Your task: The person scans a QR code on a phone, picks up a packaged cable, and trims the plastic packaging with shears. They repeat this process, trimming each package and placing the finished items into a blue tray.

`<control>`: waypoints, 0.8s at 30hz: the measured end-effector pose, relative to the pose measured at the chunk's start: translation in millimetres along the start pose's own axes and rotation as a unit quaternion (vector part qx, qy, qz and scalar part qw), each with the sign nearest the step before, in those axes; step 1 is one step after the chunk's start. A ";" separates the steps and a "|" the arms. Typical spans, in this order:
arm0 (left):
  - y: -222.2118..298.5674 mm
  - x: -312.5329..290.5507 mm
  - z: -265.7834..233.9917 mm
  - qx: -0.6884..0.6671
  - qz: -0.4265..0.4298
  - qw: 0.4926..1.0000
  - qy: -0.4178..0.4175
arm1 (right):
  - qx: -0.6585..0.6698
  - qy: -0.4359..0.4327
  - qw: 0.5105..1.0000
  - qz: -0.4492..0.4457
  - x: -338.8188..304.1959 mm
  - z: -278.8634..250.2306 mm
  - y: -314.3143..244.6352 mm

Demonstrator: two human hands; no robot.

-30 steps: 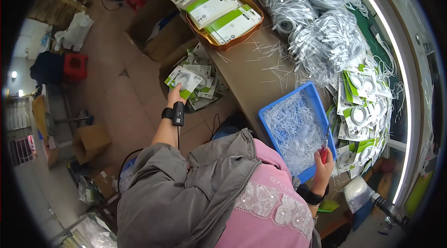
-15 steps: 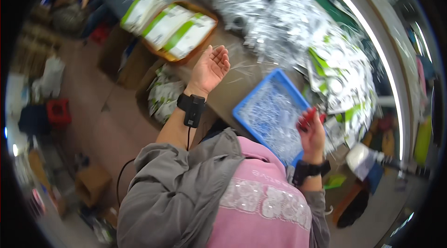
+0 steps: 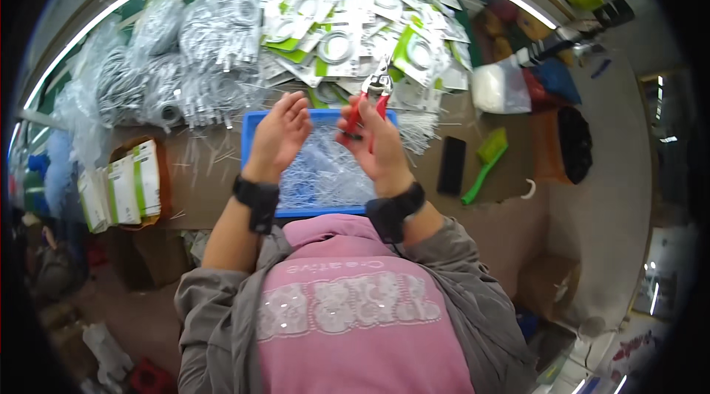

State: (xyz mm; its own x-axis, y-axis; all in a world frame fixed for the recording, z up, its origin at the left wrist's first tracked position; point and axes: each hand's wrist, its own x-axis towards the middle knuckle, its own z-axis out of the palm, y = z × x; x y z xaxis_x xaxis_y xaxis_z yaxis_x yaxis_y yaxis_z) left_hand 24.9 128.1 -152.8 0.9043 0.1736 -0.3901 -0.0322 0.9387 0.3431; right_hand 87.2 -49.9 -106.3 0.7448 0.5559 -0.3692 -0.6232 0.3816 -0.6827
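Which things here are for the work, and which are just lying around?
Probably for the work:
red-handled cutters, in the right hand
blue tray of thin whitish strips, by the left hand
carded coiled cables
bundled white cables

Probably just lying around:
green brush
flat black phone-like object

Your left forearm (image 3: 228, 240) and right forearm (image 3: 429, 221) are slanting inward. Your left hand (image 3: 282, 135) is hovering relaxed, fingers (image 3: 295, 109) curling loosely, palm facing inward. Your right hand (image 3: 379, 146) is gripping, slightly blurred. Both hands are hanging near each other, apart, about level.
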 end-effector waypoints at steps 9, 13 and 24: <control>-6.5 48.1 64.7 0.249 0.401 0.877 0.095 | -0.261 -0.104 0.959 -0.020 -47.7 22.7 20.4; -4.1 42.5 66.8 0.413 0.511 0.752 0.055 | -0.243 -0.082 0.967 0.008 -46.0 18.1 21.5; 17.1 28.0 31.4 0.017 0.106 0.994 -0.013 | -0.103 -0.111 0.987 -0.048 -26.9 15.0 12.0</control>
State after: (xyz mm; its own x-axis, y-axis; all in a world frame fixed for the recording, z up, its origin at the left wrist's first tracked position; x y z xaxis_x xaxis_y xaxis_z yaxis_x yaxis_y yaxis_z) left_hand 63.1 139.7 -131.0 0.8900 0.3572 -0.2835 -0.2085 0.8716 0.4436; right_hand 56.1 -49.2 -95.0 0.7138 0.6808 -0.1646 -0.4733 0.2956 -0.8299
